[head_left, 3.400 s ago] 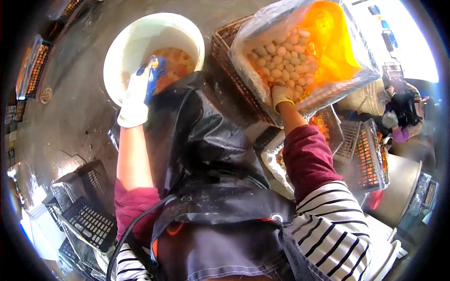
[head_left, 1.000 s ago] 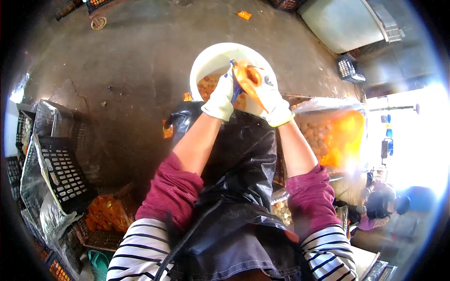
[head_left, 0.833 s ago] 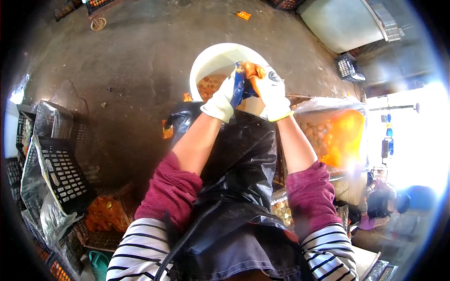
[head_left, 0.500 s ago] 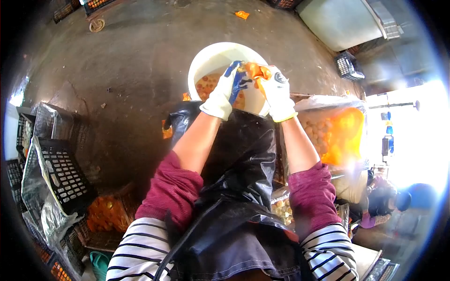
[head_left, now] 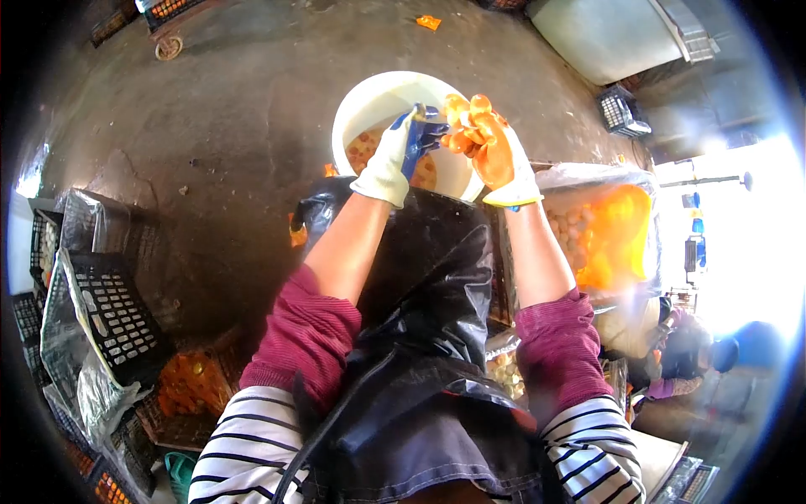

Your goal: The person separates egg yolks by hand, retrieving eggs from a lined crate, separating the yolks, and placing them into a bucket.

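My left hand [head_left: 401, 153], in a white glove with a blue coating, is over the near rim of a white bucket [head_left: 346, 126]. Its blue fingers point right and stand apart. My right hand [head_left: 489, 144], in a glove with an orange coating, is at the bucket's right rim, palm side showing. Its fingers curl inward; whatever lies inside them blends with the orange. A small gap separates the two hands. Round orange pieces [head_left: 363, 149] lie in pale liquid in the bucket, partly hidden by my left hand.
To the right, a plastic-lined crate [head_left: 588, 178] holds round pale-brown things and a bright orange sheet [head_left: 620, 231]. Black crates [head_left: 117, 315] are stacked at left. Another person [head_left: 684, 353] is at the far right. An orange scrap [head_left: 428, 23] lies on the floor ahead.
My hands have moved apart. The right hand has turned over, so its orange palm side shows instead of the white back. My left hand has shifted slightly left.
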`<state>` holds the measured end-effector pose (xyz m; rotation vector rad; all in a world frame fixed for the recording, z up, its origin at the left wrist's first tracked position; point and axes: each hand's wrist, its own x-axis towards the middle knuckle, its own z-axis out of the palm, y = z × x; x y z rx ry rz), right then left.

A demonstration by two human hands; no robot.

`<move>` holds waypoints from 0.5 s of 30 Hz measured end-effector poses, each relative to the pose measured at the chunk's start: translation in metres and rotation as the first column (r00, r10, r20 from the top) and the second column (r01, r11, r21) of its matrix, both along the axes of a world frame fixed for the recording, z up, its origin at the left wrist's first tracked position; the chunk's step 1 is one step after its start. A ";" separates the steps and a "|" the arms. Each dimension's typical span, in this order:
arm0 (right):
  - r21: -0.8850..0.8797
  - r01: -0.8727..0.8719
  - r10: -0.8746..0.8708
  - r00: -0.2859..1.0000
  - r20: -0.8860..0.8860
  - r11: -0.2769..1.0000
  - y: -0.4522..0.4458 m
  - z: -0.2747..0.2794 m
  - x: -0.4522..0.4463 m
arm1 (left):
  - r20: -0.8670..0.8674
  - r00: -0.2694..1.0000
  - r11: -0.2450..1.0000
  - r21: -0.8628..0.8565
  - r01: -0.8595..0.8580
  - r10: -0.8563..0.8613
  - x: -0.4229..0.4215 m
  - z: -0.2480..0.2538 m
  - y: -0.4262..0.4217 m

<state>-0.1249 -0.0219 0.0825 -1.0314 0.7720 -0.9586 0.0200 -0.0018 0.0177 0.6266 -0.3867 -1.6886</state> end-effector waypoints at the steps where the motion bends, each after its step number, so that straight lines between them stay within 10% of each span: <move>1: 0.033 0.029 -0.030 0.999 0.024 0.999 0.002 0.001 0.002 | -0.001 1.000 1.000 0.024 0.005 -0.005 0.002 0.010 0.004; 8: 0.092 -0.050 0.056 0.997 -0.061 0.995 0.007 -0.002 -0.001 | 0.063 0.998 0.978 -0.209 0.022 -0.009 -0.004 0.006 -0.003; 15: 0.032 -0.009 0.012 0.996 -0.090 0.999 0.001 -0.031 -0.016 | -0.048 0.976 0.977 0.030 -0.213 0.214 0.000 -0.007 -0.004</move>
